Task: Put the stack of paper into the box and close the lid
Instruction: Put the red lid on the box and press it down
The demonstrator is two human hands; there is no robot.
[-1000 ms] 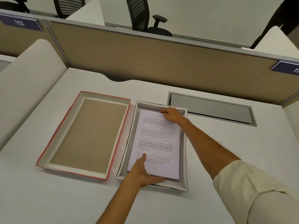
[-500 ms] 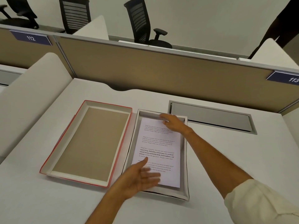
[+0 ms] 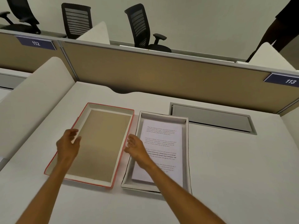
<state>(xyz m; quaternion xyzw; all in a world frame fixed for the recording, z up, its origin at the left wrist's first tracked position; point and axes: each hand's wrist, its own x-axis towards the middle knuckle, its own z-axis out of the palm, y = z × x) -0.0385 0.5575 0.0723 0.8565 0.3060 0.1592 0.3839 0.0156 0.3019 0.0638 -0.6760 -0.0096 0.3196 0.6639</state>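
The white stack of printed paper (image 3: pixel 163 143) lies flat inside the shallow white box (image 3: pixel 186 152) on the desk. To its left the red-edged lid (image 3: pixel 100 143) rests upside down, its brown inside facing up. My left hand (image 3: pixel 68 145) hovers at the lid's left rim, fingers apart, holding nothing. My right hand (image 3: pixel 136 147) is at the lid's right rim, between lid and box, fingers spread and empty. My right forearm crosses the near part of the box and hides the paper's lower left corner.
A grey cable flap (image 3: pixel 212 118) is sunk into the desk behind and right of the box. A tan partition (image 3: pixel 161 75) closes off the far edge, and a curved white divider (image 3: pixel 32 97) stands along the left side.
Both hands left the paper and moved left to the lid's two long sides. The camera tilted up slightly.
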